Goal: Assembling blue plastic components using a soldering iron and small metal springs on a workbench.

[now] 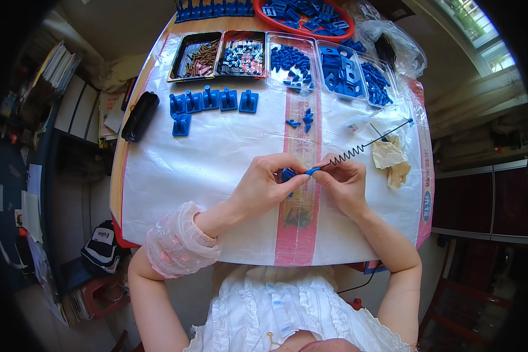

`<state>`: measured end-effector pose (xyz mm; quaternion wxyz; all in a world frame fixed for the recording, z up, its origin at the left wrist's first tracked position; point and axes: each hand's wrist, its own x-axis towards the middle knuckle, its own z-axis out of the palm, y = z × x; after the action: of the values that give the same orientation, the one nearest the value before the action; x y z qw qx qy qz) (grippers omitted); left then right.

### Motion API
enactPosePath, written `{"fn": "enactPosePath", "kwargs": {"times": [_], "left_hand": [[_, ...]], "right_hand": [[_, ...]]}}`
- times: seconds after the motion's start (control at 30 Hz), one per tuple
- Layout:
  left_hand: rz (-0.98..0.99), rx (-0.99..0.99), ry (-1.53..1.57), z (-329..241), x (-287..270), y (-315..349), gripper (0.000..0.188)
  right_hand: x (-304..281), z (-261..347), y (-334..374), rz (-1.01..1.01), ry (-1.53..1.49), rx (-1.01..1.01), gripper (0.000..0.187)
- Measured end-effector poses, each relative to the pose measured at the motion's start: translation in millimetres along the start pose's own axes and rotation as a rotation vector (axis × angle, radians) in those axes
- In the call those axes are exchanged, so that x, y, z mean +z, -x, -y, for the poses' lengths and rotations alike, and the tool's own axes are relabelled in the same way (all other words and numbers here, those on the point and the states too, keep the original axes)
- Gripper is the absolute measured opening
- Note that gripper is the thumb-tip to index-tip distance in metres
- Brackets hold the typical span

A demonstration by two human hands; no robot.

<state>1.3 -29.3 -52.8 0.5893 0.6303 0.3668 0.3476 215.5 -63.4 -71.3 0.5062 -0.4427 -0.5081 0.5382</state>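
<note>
Over the middle of the table, my left hand (265,183) is closed on a blue plastic part (287,175), mostly covered by the fingers. My right hand (347,185) meets it, thumb and finger pinched at the lower end of a black coiled wire (347,155). That wire slants up to the right and carries a small blue piece at its far tip. Between the two hands shows a slim blue piece (312,171); which hand bears it is hard to see. Beyond the hands lie several loose small blue pieces (308,119).
Several blue square bases with pegs (210,97) stand at left, near a black case (141,116). Behind are trays of screws (202,58), small metal nuts (240,56) and blue parts (290,61). A red basin (349,34) stands farther back; crumpled paper (391,158) lies right.
</note>
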Motion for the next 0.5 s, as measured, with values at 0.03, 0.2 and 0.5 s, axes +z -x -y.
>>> {"fn": "enactPosePath", "kwargs": {"times": [0.03,0.2,0.5], "left_hand": [[0.003,-0.006,-0.003,-0.2,-0.2,0.2,0.013],[0.047,-0.011,-0.032,1.7,-2.8,0.7,0.010],[0.041,-0.015,-0.030,4.1,-1.8,1.7,0.011]], "right_hand": [[-0.3,0.2,0.3,0.003,0.000,0.002,0.013],[-0.9,0.8,0.5,0.012,0.007,-0.012,0.012],[1.9,2.6,-0.3,0.015,0.002,-0.026,0.011]]}}
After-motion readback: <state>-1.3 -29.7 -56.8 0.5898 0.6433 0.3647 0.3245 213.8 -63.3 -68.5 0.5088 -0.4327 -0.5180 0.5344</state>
